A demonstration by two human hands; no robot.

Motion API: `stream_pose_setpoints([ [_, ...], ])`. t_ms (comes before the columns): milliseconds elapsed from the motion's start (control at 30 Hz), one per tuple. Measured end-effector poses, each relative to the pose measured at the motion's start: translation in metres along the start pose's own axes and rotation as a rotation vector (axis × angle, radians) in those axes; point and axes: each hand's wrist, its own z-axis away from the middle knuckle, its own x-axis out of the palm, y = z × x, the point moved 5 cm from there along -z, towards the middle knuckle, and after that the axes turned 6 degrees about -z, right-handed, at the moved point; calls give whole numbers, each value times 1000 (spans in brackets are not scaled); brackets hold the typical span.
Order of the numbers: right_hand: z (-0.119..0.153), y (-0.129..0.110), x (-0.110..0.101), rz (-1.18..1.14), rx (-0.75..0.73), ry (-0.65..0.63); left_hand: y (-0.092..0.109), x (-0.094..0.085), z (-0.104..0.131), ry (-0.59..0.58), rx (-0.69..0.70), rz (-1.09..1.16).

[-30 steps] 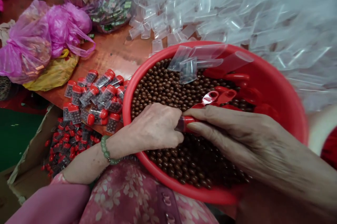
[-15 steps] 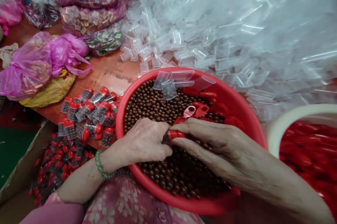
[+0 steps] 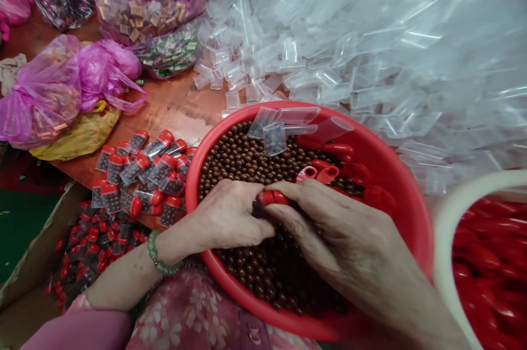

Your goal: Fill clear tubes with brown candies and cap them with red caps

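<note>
Head view: the left hand [image 3: 226, 213] is closed around a small tube [image 3: 258, 206], mostly hidden by the fingers, while the thumb and fingers of the right hand [image 3: 329, 224] pinch the red cap [image 3: 275, 198] at its end. Both hands are above the red basin [image 3: 192, 185], over brown balls [image 3: 228, 155]. The fingers cover the joint, so whether the cap is fully seated cannot be told.

Within the basin, near the far rim, lie several clear tubes [image 3: 275, 140] and, to their right, loose caps [image 3: 326, 173]. At left, filled tubes [image 3: 114, 169] with red caps lie in a loose heap on the table [image 3: 173, 103]; just below, a cardboard box [image 3: 39, 257] holds many more. These appear finished. The held tube appears to be at the capping stage, 1 step short of matching them.

Much material apparently remains: a broad pile of empty tubes [image 3: 304, 65] spreads beyond the basin, a pale tub [image 3: 443, 251] at right contains many red pieces, probably caps, and balls cover much of the basin floor. Work is therefore judged well under way but far from complete. Pink bags [image 3: 49, 86] and a yellow bag [image 3: 82, 133] rest at far left.
</note>
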Motion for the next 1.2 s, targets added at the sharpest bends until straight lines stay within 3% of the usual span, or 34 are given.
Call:
stream_pose_setpoints([
  [167,-3,-3,-1,143,-54,136,-6,2,-1,-29,-28,344],
  [367,2,-6,10,258,-176,44,-7,7,0,-172,-118,923],
  [500,5,1,16,303,-179,95,-8,13,1,-265,-242,1150],
  [800,7,-4,6,445,-350,277,2,29,-1,-253,-402,1258],
  [967,8,-2,6,440,-396,252,3,34,-4,-219,-473,1290],
  [1200,7,8,11,429,-265,138,-4,34,-13,-212,-493,1252],
])
